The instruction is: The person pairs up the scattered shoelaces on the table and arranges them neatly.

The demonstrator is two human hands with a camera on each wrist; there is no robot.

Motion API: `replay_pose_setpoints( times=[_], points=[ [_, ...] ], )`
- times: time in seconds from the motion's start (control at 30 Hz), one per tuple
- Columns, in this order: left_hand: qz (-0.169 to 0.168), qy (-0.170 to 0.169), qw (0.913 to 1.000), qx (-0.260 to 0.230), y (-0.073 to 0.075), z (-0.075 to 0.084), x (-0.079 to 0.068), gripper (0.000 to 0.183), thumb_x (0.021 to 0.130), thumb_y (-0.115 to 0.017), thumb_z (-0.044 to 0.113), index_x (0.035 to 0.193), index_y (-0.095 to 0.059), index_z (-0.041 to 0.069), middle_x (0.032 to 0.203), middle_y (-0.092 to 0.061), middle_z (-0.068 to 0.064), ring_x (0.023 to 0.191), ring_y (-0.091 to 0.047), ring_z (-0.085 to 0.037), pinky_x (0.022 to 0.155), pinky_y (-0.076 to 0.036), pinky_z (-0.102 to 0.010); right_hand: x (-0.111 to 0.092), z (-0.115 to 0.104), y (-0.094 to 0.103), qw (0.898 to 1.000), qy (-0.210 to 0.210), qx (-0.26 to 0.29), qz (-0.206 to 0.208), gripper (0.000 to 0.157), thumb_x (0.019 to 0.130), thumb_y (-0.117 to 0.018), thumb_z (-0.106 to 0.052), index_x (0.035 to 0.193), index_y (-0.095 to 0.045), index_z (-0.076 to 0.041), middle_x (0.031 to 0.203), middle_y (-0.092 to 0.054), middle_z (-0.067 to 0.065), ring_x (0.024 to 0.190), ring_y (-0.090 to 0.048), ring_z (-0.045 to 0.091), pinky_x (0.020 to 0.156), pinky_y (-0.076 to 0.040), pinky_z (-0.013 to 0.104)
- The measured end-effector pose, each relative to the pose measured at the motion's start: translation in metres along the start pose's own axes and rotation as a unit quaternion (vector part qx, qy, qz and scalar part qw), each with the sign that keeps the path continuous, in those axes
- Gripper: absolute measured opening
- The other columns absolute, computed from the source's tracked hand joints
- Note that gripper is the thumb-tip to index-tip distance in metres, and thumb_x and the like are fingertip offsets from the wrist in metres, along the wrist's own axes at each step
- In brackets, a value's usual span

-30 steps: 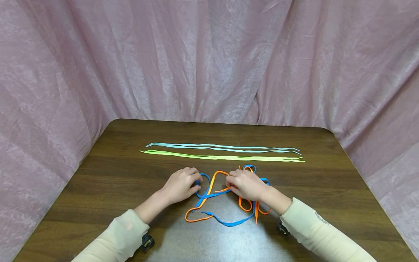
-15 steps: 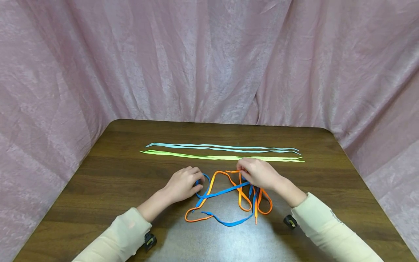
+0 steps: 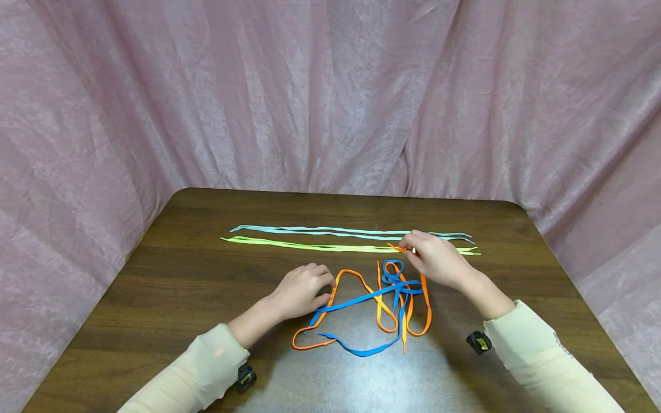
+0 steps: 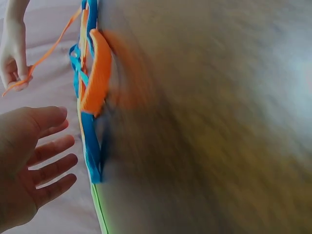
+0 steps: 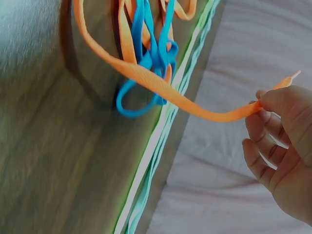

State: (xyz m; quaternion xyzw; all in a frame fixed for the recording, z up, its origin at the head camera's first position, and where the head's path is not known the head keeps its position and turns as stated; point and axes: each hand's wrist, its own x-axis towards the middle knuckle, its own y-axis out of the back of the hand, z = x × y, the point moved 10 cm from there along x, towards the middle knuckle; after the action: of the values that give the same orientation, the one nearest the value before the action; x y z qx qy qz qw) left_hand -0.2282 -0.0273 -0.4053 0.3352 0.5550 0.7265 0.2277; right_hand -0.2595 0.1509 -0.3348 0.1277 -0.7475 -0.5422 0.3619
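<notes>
My right hand (image 3: 439, 261) pinches one orange shoelace (image 5: 165, 90) near its tip, between thumb and forefinger. The tip sticks out past the fingers, and the lace hangs down from the hand to a loose tangle on the table. In that tangle, blue shoelaces (image 3: 361, 299) cross and loop among orange ones. My left hand (image 3: 304, 291) is at the tangle's left side, overlapping part of it in the head view. Its fingers are spread and hold nothing in the left wrist view.
Behind the tangle, a yellow-green pair of laces (image 3: 320, 248) lies straight across the wooden table (image 3: 170, 275). A pale blue pair (image 3: 310, 230) runs parallel beyond it. Pink curtains (image 3: 310, 97) hang past the table's far edge.
My right hand has moved away to the right and back, drawing up the orange lace by its tip. My left hand has shifted slightly right, off the blue loop.
</notes>
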Motion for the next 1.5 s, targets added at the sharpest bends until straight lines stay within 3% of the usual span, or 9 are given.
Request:
replay_pose_setpoints(
  times=[0.27,0.6,0.83,1.07,1.23,1.5],
  points=[
    [-0.012,-0.03,0.9994,0.012,-0.003,0.024,0.012,0.016,0.081,-0.069,0.028,0.095,-0.066,0.021,0.097,-0.06,0.006,0.085,-0.054,-0.012,0.074,-0.046,-0.027,-0.011,0.02,0.018,0.999,-0.013,-0.002,0.029,0.014,0.077,-0.064,0.0,0.084,-0.059,-0.012,0.074,-0.052,-0.008,0.057,-0.043,0.005,0.049,-0.036,0.021],
    [-0.026,-0.104,0.9932,0.045,-0.009,0.073,0.032,0.018,0.083,-0.065,0.029,0.099,-0.066,0.022,0.099,-0.06,0.006,0.093,-0.056,-0.011,0.08,-0.046,-0.025,-0.027,0.043,0.026,0.998,-0.052,-0.015,0.033,0.015,0.077,-0.064,-0.001,0.085,-0.06,-0.013,0.074,-0.052,-0.01,0.059,-0.045,0.005,0.051,-0.038,0.024],
    [-0.025,-0.167,0.9833,0.068,-0.016,0.112,0.04,0.019,0.083,-0.064,0.031,0.101,-0.066,0.025,0.099,-0.06,0.009,0.093,-0.055,-0.009,0.075,-0.044,-0.021,-0.036,0.05,0.025,0.997,-0.059,-0.02,0.041,0.017,0.076,-0.064,0.0,0.084,-0.06,-0.014,0.074,-0.055,-0.008,0.058,-0.045,0.005,0.05,-0.038,0.025],
    [-0.06,-0.214,0.9695,0.103,-0.031,0.143,0.042,0.022,0.085,-0.062,0.037,0.105,-0.062,0.028,0.106,-0.058,0.011,0.097,-0.052,-0.007,0.081,-0.042,-0.019,-0.04,0.054,0.022,0.997,-0.07,-0.017,0.036,0.015,0.077,-0.063,-0.001,0.085,-0.06,-0.014,0.077,-0.058,-0.006,0.062,-0.052,0.01,0.051,-0.04,0.026],
    [-0.085,-0.235,0.9618,0.112,-0.043,0.158,0.041,0.021,0.084,-0.062,0.039,0.103,-0.063,0.03,0.105,-0.058,0.012,0.092,-0.051,-0.006,0.073,-0.04,-0.019,-0.04,0.053,0.018,0.997,-0.062,-0.015,0.04,0.017,0.076,-0.064,0.0,0.086,-0.06,-0.014,0.076,-0.058,-0.006,0.061,-0.053,0.012,0.05,-0.04,0.026],
    [-0.076,-0.25,0.9565,0.13,-0.048,0.166,0.04,0.009,0.085,-0.062,0.034,0.093,-0.064,0.031,0.09,-0.055,0.013,0.082,-0.05,-0.006,0.065,-0.039,-0.018,-0.04,0.052,0.016,0.997,-0.064,-0.011,0.042,0.019,0.075,-0.064,0.001,0.085,-0.061,-0.015,0.074,-0.057,-0.007,0.06,-0.054,0.012,0.05,-0.04,0.026]
  ],
)
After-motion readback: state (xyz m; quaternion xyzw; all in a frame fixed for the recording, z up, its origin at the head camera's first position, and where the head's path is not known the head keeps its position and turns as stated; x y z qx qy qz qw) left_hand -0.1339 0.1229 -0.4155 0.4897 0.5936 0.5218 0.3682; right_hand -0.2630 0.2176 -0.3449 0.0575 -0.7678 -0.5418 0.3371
